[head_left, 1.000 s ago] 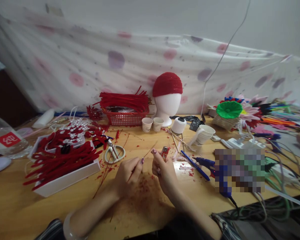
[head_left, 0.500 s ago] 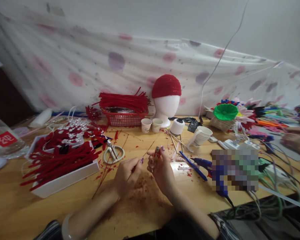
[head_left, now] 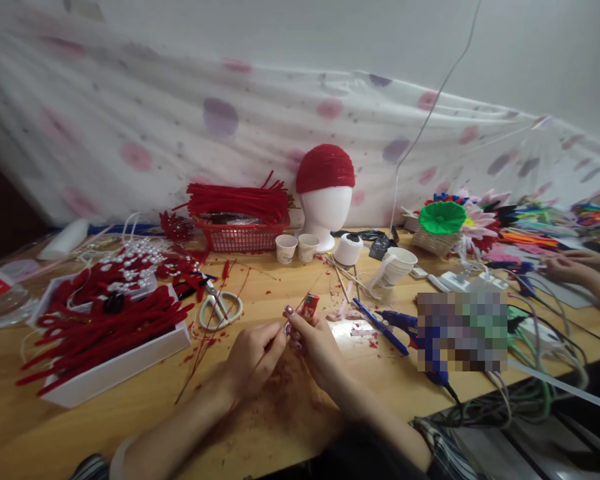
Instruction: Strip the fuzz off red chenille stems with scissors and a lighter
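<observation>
My left hand is closed in a pinch, and its fingertips meet those of my right hand above the table. A thin wire seems to be held there, but the fingers mostly hide it. My right hand is wrapped round a red lighter, whose top sticks up past the thumb and forefinger. No flame shows. To the left of my hands lie white-handled scissors and a few thin dark red wires. Red fluff is scattered on the wooden table.
A white box of red fuzzy stems stands left, a red basket behind. A foam head with red wrapping, paper cups and a thread spool stand ahead. Glue guns and cables lie right, near another person's hands.
My hands have come together, so the fingertips now touch. The lighter has turned in my right hand. The view has shifted slightly, and the other person's hands have moved.
</observation>
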`<move>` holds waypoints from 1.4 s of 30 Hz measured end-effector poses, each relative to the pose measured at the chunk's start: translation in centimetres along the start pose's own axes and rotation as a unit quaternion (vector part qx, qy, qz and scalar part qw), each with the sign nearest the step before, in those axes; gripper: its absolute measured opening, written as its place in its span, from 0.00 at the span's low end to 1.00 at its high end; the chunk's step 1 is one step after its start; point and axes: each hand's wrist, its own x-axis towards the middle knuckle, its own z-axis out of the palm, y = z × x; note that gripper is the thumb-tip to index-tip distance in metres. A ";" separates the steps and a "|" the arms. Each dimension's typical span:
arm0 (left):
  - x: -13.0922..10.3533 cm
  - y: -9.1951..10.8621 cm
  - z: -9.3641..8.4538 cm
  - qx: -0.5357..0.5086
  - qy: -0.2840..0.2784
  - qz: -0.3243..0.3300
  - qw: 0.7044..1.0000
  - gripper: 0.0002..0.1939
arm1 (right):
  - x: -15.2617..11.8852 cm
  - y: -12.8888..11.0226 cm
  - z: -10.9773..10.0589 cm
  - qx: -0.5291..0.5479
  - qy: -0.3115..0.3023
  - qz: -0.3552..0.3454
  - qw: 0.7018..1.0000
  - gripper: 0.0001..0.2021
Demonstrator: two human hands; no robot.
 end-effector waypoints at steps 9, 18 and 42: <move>0.0 -0.2 0.2 0.005 -0.001 0.003 1.000 0.19 | -0.1 0.0 0.0 0.003 0.005 0.002 1.000 0.20; -0.1 -0.2 0.2 0.004 -0.001 0.008 1.000 0.19 | -0.1 -0.1 0.2 0.014 0.006 0.015 1.000 0.20; 0.0 -0.3 0.3 0.020 0.000 0.014 1.000 0.19 | 0.0 -0.2 0.4 0.089 0.041 0.049 0.994 0.18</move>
